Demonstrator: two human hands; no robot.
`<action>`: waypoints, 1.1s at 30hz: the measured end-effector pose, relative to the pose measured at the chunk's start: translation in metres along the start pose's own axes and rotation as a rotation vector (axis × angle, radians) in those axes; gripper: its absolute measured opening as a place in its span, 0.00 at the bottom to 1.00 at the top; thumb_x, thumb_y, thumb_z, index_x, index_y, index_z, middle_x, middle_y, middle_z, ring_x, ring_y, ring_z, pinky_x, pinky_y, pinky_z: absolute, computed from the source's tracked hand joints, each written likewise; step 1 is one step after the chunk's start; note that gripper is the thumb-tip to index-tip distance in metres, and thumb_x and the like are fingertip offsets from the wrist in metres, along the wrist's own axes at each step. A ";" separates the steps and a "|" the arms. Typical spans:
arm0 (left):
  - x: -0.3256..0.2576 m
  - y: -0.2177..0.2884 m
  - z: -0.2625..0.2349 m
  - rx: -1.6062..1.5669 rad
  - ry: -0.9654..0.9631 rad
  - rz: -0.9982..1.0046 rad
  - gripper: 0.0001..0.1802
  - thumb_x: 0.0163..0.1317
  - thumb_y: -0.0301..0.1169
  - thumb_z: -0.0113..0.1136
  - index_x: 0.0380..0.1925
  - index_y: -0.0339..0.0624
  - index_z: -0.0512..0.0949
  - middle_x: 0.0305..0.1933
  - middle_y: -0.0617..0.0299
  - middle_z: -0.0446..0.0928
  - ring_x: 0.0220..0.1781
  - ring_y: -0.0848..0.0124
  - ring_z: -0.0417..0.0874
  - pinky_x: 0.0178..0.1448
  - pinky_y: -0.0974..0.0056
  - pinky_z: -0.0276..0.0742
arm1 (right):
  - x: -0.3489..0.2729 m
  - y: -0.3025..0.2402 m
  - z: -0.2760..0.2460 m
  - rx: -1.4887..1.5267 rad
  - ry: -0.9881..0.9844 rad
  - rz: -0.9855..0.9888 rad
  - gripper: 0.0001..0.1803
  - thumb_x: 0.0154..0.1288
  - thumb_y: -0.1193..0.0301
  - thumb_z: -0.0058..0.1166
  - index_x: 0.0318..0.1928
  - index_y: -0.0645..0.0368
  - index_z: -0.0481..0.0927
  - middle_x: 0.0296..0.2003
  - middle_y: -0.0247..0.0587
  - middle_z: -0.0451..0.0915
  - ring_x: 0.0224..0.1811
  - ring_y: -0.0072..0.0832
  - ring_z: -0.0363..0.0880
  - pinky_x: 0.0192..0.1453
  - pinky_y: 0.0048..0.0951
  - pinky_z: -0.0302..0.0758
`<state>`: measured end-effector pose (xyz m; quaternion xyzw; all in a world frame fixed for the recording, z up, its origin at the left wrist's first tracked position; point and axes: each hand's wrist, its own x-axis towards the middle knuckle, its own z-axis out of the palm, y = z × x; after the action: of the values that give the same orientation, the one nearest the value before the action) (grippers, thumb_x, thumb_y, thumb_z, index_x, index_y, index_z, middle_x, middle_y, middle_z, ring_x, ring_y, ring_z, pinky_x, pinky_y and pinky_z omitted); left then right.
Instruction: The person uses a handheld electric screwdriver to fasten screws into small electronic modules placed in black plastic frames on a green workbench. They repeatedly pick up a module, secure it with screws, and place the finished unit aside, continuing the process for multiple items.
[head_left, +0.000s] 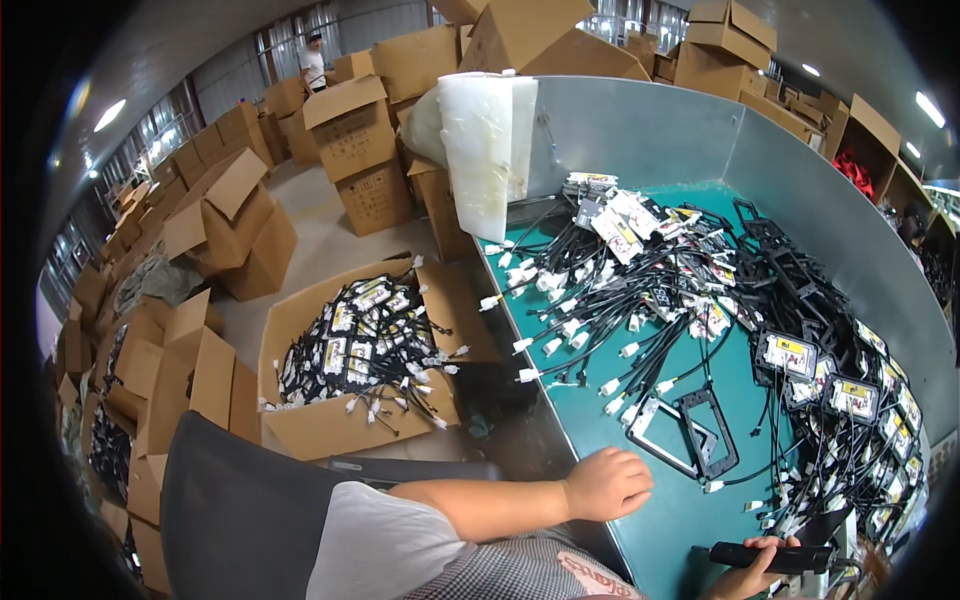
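Note:
My left hand (608,483) rests as a loose fist on the near edge of the green table (670,510), holding nothing that I can see. At the bottom right my right hand (750,575) grips a black handheld tool (772,556), lying horizontal just above the table. A black rectangular frame (708,432) and a flat plate (655,425) lie right in front of my left hand. Beyond them spreads a large pile of black cables with white connectors (620,290).
Black labelled modules with cables (850,400) heap up along the table's right side against a grey metal wall (800,190). An open cardboard box of cable parts (365,350) stands on the floor to the left, among many other boxes (230,220). A person (313,62) stands far back.

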<state>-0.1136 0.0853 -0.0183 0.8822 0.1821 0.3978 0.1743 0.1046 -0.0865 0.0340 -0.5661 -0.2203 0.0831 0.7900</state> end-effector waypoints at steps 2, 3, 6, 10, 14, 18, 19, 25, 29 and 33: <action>0.000 0.000 -0.001 -0.001 -0.013 -0.006 0.07 0.54 0.34 0.63 0.32 0.45 0.80 0.39 0.65 0.79 0.44 0.65 0.80 0.47 0.60 0.73 | 0.000 0.000 0.002 0.003 0.015 0.012 0.06 0.62 0.76 0.52 0.38 0.61 0.70 0.28 0.40 0.74 0.31 0.28 0.73 0.41 0.30 0.75; 0.000 0.000 -0.001 0.000 -0.011 -0.005 0.07 0.54 0.34 0.63 0.32 0.45 0.80 0.39 0.65 0.79 0.44 0.65 0.80 0.47 0.60 0.73 | 0.001 0.001 0.001 -0.009 0.028 0.014 0.06 0.62 0.76 0.52 0.38 0.61 0.70 0.28 0.40 0.74 0.31 0.28 0.73 0.41 0.30 0.74; 0.000 0.000 -0.002 -0.008 -0.004 -0.008 0.07 0.54 0.34 0.63 0.32 0.45 0.80 0.38 0.65 0.79 0.44 0.65 0.80 0.47 0.61 0.73 | 0.000 -0.001 0.001 -0.059 0.067 0.012 0.06 0.62 0.75 0.52 0.38 0.60 0.71 0.28 0.40 0.74 0.32 0.28 0.73 0.41 0.29 0.74; 0.000 -0.001 -0.002 -0.024 -0.001 -0.008 0.08 0.53 0.33 0.63 0.32 0.45 0.80 0.38 0.65 0.79 0.44 0.65 0.80 0.47 0.61 0.73 | -0.002 -0.010 0.012 -0.109 0.121 0.025 0.05 0.62 0.74 0.53 0.38 0.58 0.71 0.28 0.40 0.74 0.31 0.28 0.73 0.40 0.29 0.74; -0.001 -0.002 0.000 -0.033 -0.003 -0.015 0.08 0.53 0.33 0.64 0.32 0.45 0.80 0.38 0.65 0.79 0.44 0.65 0.80 0.47 0.61 0.73 | 0.003 -0.006 0.002 -0.127 0.104 0.084 0.07 0.61 0.74 0.53 0.38 0.59 0.71 0.28 0.40 0.74 0.31 0.28 0.73 0.39 0.29 0.74; 0.000 -0.001 -0.001 -0.027 0.012 -0.005 0.08 0.53 0.33 0.64 0.32 0.45 0.80 0.38 0.65 0.79 0.43 0.65 0.80 0.46 0.61 0.73 | 0.001 -0.009 0.010 -0.056 0.075 0.011 0.07 0.61 0.73 0.54 0.36 0.60 0.70 0.28 0.41 0.74 0.31 0.28 0.73 0.40 0.29 0.75; 0.001 0.000 -0.002 -0.023 0.016 -0.002 0.08 0.53 0.33 0.64 0.32 0.45 0.80 0.38 0.65 0.80 0.43 0.65 0.80 0.46 0.61 0.73 | 0.001 -0.011 0.013 -0.064 0.089 0.026 0.07 0.61 0.73 0.54 0.36 0.60 0.70 0.28 0.41 0.74 0.31 0.28 0.73 0.40 0.29 0.75; 0.001 -0.001 -0.001 -0.027 0.018 0.004 0.08 0.52 0.33 0.64 0.31 0.45 0.80 0.38 0.65 0.80 0.43 0.65 0.80 0.45 0.61 0.74 | 0.002 -0.004 0.005 -0.101 0.116 0.043 0.08 0.60 0.75 0.54 0.38 0.61 0.71 0.27 0.42 0.75 0.30 0.29 0.74 0.39 0.30 0.76; 0.001 -0.002 -0.001 -0.022 0.017 0.006 0.07 0.53 0.33 0.64 0.31 0.45 0.81 0.38 0.65 0.80 0.43 0.65 0.80 0.45 0.61 0.74 | -0.002 -0.011 0.013 -0.047 0.137 0.045 0.08 0.61 0.76 0.54 0.40 0.60 0.70 0.27 0.42 0.75 0.30 0.29 0.74 0.38 0.30 0.76; 0.000 0.000 -0.002 -0.016 0.010 0.001 0.07 0.53 0.33 0.64 0.31 0.46 0.81 0.38 0.66 0.80 0.43 0.65 0.80 0.45 0.61 0.74 | 0.000 -0.003 0.007 -0.002 0.100 0.006 0.10 0.61 0.77 0.54 0.42 0.60 0.69 0.27 0.41 0.73 0.29 0.29 0.74 0.38 0.30 0.76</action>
<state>-0.1152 0.0860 -0.0173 0.8788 0.1795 0.4038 0.1801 0.1012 -0.0812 0.0384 -0.5711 -0.1789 0.0569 0.7991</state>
